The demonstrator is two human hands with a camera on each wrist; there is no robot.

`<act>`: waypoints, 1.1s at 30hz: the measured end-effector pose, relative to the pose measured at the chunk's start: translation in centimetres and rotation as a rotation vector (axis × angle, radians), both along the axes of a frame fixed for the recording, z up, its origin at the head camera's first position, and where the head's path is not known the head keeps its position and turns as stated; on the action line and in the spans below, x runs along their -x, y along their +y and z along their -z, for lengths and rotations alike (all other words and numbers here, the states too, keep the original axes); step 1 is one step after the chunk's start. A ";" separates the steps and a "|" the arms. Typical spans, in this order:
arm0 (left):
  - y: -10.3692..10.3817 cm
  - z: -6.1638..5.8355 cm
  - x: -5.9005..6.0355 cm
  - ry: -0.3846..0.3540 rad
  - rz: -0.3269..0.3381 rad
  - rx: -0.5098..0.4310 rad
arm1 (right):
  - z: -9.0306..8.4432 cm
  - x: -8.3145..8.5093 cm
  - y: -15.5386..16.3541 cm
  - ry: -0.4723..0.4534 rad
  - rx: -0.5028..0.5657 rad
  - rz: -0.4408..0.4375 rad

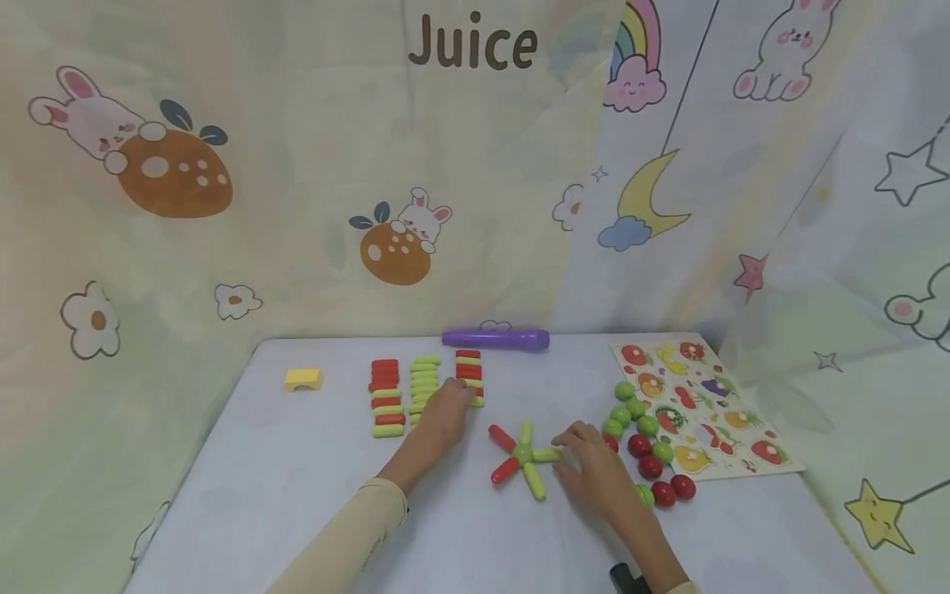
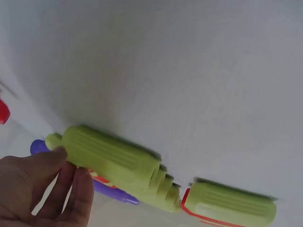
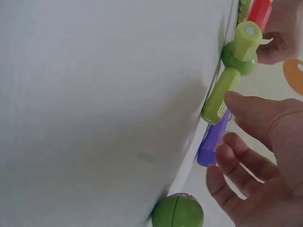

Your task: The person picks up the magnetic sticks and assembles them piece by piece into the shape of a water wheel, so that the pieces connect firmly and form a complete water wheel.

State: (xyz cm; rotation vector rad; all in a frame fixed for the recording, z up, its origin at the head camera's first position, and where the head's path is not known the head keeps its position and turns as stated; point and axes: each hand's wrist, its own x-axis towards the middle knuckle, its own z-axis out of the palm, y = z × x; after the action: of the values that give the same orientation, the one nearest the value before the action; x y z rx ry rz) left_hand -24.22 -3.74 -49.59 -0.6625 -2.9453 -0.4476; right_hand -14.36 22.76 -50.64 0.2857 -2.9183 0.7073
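Note:
My left hand (image 1: pixel 444 410) is at the third column of short red and green magnetic sticks (image 1: pixel 469 371), its thumb and fingers pinching a green stick. In the left wrist view, a large green stick (image 2: pixel 111 156) overlaps the thumb tip. On the table, a star shape of red sticks (image 1: pixel 502 437) and green sticks (image 1: pixel 533 482) spreads around a green ball (image 1: pixel 523 453). My right hand (image 1: pixel 597 470) is beside it with fingers loosely spread. The right thumb touches the star's right green stick (image 3: pixel 221 97) in the right wrist view.
Two more stick columns (image 1: pixel 386 400) lie left of my left hand. Green and red balls (image 1: pixel 650 467) cluster right of my right hand, by a fruit picture sheet (image 1: pixel 705 404). At the back lies a purple tube (image 1: pixel 496 339); a yellow block (image 1: pixel 303 379) sits back left.

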 end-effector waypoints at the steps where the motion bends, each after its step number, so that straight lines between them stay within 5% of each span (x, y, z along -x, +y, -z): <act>1: 0.0 0.2 0.1 0.013 -0.001 0.013 | 0.1 0.1 0.0 -0.004 -0.004 0.001; 9: -0.2 1.3 0.0 0.045 0.007 0.011 | 0.1 0.5 -0.3 -0.119 -0.019 0.008; 15: -0.9 0.7 -1.6 0.084 0.044 -0.063 | 0.2 0.6 -0.3 -0.130 -0.006 -0.001; 23: -0.2 -0.3 -4.4 -0.112 0.179 -0.249 | -0.1 0.6 -0.3 -0.167 0.044 0.008; 33: 0.5 0.3 -5.2 -0.090 0.212 -0.232 | 0.0 0.3 -0.5 -0.154 0.055 -0.022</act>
State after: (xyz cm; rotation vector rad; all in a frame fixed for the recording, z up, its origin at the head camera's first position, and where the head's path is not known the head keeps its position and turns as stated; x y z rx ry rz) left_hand -19.02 -3.23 -49.87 -0.9485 -2.8508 -0.8440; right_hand -14.65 22.21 -50.62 0.2697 -3.0379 0.8468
